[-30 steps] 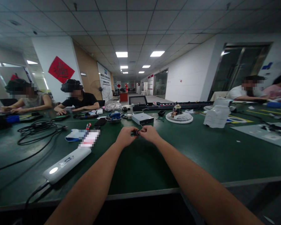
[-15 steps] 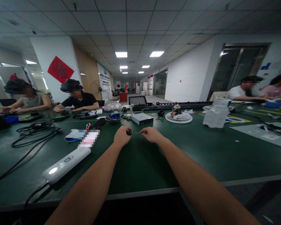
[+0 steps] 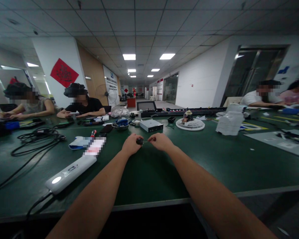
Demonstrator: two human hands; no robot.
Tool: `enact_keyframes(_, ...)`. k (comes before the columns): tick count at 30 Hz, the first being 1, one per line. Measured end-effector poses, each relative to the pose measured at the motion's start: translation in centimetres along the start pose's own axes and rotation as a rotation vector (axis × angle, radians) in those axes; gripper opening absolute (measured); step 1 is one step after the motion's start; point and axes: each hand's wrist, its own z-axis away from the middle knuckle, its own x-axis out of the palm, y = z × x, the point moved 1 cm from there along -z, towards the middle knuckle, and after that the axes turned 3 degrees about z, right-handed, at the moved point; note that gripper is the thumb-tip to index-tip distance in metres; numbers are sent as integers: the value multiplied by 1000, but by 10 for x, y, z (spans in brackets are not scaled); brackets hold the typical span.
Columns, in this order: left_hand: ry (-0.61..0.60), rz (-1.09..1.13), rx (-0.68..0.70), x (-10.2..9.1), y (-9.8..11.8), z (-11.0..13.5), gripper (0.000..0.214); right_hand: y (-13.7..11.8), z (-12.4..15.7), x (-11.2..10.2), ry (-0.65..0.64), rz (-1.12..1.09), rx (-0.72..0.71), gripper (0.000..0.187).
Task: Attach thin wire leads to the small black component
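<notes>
Right now, the left hand (image 3: 131, 144) is pinching a small black part (image 3: 140, 141), the right hand (image 3: 161, 141) pinching a thin wire (image 3: 146, 142), with open tabletop (image 3: 149, 176) stretching toward the near edge (image 3: 149, 204).

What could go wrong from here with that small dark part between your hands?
The small dark part at the left hand is tiny and could slip onto the dark green workbench, where it would be hard to spot. The thin strand reaching toward the right hand looks fine enough to bend or snap if pulled.
</notes>
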Motion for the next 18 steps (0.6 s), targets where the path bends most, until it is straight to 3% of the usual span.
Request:
enact_keyframes(8, 5, -8, 6, 0, 1, 0, 34, 2, -1, 1, -18, -146, 11, 24)
enact_keyframes(12, -7, -25, -5, -1, 2, 1, 34, 1, -1, 1, -10, -112, 56, 24)
enact_keyframes(18, -23, -37, 24, -1, 4, 1, 34, 5, -5, 5, -118, -255, 93, 25)
